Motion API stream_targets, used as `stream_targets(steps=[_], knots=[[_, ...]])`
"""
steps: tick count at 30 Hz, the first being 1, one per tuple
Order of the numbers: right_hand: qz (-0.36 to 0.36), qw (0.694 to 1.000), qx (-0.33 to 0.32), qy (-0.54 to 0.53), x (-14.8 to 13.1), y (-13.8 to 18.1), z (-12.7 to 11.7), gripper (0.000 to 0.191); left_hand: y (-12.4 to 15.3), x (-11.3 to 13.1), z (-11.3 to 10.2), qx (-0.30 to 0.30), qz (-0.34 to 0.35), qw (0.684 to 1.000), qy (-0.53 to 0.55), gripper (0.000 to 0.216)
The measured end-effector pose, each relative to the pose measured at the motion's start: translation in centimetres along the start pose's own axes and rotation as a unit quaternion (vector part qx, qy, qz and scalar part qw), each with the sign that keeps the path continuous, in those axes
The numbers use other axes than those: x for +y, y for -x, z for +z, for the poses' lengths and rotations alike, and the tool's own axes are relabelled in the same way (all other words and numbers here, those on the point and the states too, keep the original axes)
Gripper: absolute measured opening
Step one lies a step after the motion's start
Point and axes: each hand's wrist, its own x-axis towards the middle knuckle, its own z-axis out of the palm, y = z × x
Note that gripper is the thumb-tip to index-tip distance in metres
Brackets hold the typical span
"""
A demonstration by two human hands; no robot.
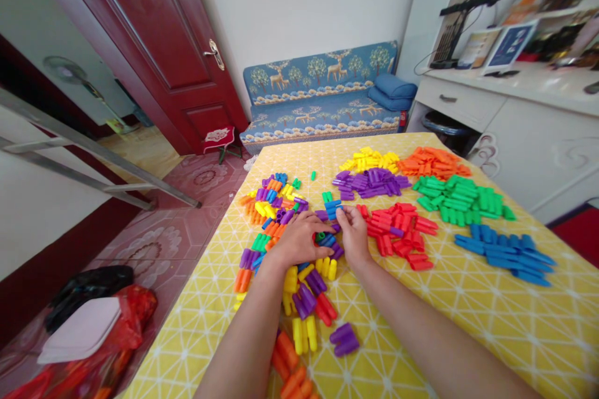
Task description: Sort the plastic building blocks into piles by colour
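A mixed heap of cap-like plastic tubes [266, 209] in several colours lies on the left of the table, many joined in short rows. My left hand [302, 240] rests over this heap, its thumb and fingers apart in a curve around some blue and green tubes [327, 240]; whether it grips any is not clear. My right hand [354, 234] pinches a short row of blue tubes [332, 208] between thumb and forefinger. Close by lie joined green tubes [327, 197]. Yellow tubes [305, 334] and purple tubes [344, 340] lie nearer me.
Single-colour piles spread to the right: red [402, 230], purple [372, 183], yellow [369, 160], orange [433, 163], green [461, 199] and blue [505, 252]. All lie on a yellow patterned tablecloth [402, 330]. A blue sofa [313, 115] stands behind the table.
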Motion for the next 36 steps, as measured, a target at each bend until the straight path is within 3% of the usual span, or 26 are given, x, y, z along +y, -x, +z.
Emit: stream_targets(steps=[5, 13, 19, 28, 32, 36], knots=[[0.010, 1.000, 0.001, -0.006, -0.3, 0.1, 0.1, 0.030, -0.2, -0.5, 0.5, 0.015, 0.000, 1.000, 0.027, 0.026], [0.032, 0.998, -0.006, -0.046, -0.3, 0.1, 0.3, 0.030, 0.0, -0.4, 1.0, 0.099, -0.044, 0.993, 0.049, 0.019], [0.037, 0.998, -0.017, -0.046, -0.3, 0.1, 0.3, 0.030, 0.0, -0.3, 1.0, 0.129, -0.058, 0.988, 0.063, 0.018], [0.027, 0.999, -0.040, -0.013, -0.5, 0.2, 0.4, 0.027, -0.1, -0.9, 1.3, 0.210, -0.078, 0.946, 0.233, 0.014], [0.020, 0.998, -0.062, -0.019, -0.5, 0.3, 0.4, 0.028, -0.2, -1.3, 1.5, 0.271, -0.098, 0.922, 0.258, 0.012], [0.025, 0.997, -0.075, -0.025, -0.4, 0.3, 0.5, 0.031, -0.2, -1.4, 1.5, 0.279, -0.111, 0.916, 0.267, 0.017]])
